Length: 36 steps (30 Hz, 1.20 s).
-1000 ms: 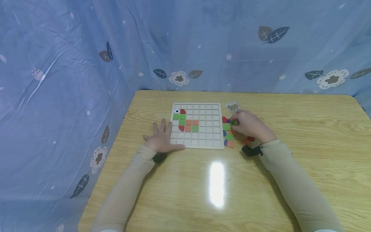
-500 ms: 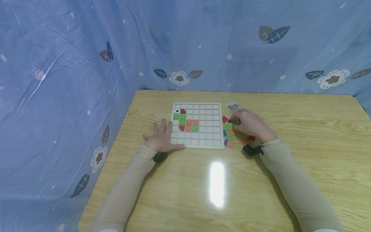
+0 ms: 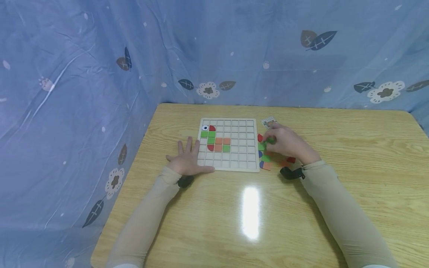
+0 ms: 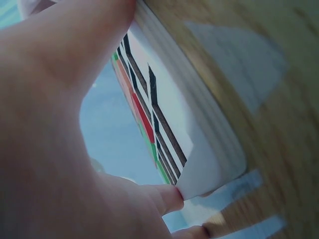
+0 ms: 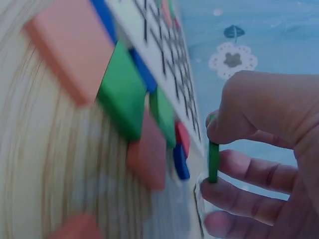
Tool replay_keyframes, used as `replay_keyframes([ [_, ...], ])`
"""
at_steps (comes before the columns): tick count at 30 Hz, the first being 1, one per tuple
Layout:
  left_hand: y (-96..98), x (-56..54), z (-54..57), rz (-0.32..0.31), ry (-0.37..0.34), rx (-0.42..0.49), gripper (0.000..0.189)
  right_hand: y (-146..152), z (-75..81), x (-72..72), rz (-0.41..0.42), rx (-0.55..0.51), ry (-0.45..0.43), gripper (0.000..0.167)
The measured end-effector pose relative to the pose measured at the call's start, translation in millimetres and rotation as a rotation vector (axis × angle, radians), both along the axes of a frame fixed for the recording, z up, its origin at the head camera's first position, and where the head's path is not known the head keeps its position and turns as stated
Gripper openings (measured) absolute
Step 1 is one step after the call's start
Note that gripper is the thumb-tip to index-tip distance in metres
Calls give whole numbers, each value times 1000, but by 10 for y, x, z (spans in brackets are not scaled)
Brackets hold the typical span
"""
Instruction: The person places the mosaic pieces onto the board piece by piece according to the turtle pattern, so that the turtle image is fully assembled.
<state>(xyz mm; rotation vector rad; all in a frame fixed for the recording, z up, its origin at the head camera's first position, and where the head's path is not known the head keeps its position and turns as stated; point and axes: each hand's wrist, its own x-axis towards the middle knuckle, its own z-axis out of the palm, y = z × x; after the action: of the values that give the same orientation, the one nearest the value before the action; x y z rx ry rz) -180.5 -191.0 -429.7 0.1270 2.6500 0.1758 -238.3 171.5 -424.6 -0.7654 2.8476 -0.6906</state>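
Observation:
My left hand lies with its fingers spread at the lower left corner of the white grid board; in the left wrist view its fingertips meet the board's edge. On the board's left part sit a round eye tile and several red, green and orange tiles. My right hand, just right of the board, pinches a thin green tile on edge between thumb and fingers. Below those fingers lie a blue piece and a red tile.
Loose tiles lie along the board's right edge, among them an orange tile and a green tile. A small picture card is behind the right hand, partly covered by it. A blue patterned curtain hangs behind the table.
The blue piece that showed at my right fingertips is now hidden in the head view. Those fingers have shifted slightly around the green tile. My left hand stays in place.

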Motion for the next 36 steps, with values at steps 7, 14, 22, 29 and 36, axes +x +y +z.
replay_keyframes([
  [7, 1, 10, 24, -2, 3, 0, 130, -193, 64, -6, 58, -69, 20, 18],
  [14, -7, 17, 19, -2, 2, 10, 132, -501, 52, -44, 138, -142, -14, 16],
  [22, 12, 31, 69, -4, -3, 1, 129, -766, -12, -111, 175, -167, -57, 13],
  [29, 13, 29, 68, 0, 1, 3, 129, -918, -65, -162, 170, -168, -69, 15],
  [36, 13, 28, 62, 0, 1, 3, 129, -988, -117, -223, 141, -130, -61, 14],
])
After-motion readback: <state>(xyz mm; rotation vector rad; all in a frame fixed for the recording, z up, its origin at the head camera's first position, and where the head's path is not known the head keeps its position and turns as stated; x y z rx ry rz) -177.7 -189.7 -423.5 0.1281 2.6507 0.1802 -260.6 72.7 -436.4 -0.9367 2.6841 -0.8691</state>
